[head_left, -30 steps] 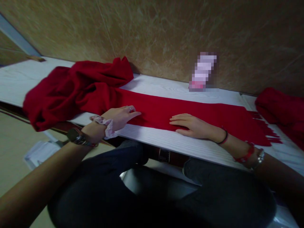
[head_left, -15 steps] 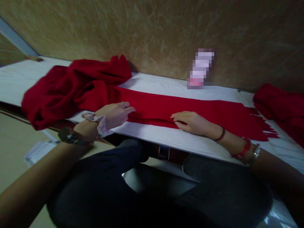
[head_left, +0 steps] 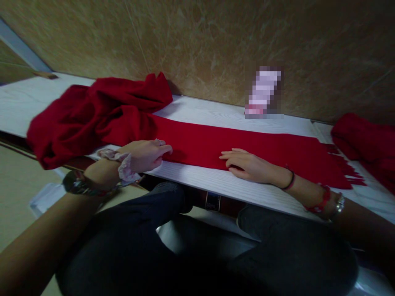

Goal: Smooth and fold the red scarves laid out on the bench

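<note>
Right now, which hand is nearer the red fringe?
The right hand: it's on the red cloth, left of the fringe; the left hand is farther, by the bunched part.

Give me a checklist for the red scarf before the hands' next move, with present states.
1. Right hand at the near edge of the red scarf: ok.
2. Left hand touching the scarf: cannot tell, fingertips partly hidden.
3. Stretch between the hands flat: ok.
4. Fringe laid out on the white table: ok.
5. Cloth at the left spread flat: not ok, heaped in folds.
6. Underside smooth: cannot tell, hidden.
</note>
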Demonstrator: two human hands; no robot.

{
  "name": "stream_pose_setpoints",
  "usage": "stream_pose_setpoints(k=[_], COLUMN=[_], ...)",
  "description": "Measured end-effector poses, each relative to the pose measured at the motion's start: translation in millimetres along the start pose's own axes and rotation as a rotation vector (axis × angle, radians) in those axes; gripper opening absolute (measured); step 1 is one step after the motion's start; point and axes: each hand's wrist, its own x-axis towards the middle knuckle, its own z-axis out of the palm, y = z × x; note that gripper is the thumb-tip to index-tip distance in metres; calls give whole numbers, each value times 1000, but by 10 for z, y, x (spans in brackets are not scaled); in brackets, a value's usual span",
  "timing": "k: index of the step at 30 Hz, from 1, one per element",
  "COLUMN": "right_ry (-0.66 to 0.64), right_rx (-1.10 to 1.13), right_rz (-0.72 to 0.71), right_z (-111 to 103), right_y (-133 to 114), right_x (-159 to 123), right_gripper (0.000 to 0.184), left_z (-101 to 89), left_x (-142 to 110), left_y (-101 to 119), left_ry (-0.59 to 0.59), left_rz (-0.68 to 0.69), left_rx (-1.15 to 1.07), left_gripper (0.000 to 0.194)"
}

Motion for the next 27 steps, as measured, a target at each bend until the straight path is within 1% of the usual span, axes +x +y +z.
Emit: stream_pose_setpoints(k=[3,6,8,10,13,17,19,22,24,27], right_ry=[-1,-5,0,16,52,65,52,15,-10,-47], right_rx=[1,-8,-19,-31,-48,-52,-51,-42,-40,-62], right_rz=[-17,-35,-45,-52,-61,-65,-65,-68,-52,75], right_z=[25,44,49,45,29,5,-9,-32,-42,-28], right_y=[9,27,35,33,20,6,2,-11,-20,-22], right_x=[-25,-42,-44,-40,-31,-28,-29,-28,-21,-12], right_gripper=[24,28,29,29,27,26,26,28,32,45], left_z=[-25,-37,-9,43,137,217,221,174,118,42], left_x=[46,178,288,385,478,499,483,469,493,596], left_y=[41,166,254,322,378,410,418,442,481,582], left_ry=[30,158,198,189,135,6,-27,-24,-3,79], left_rz=[62,125,169,202,214,155,132,112,96,63], left_rx=[24,-37,-93,-132,-163,-178,-177,-188,-189,-168], left_gripper=[34,42,47,50,54,56,54,49,46,46])
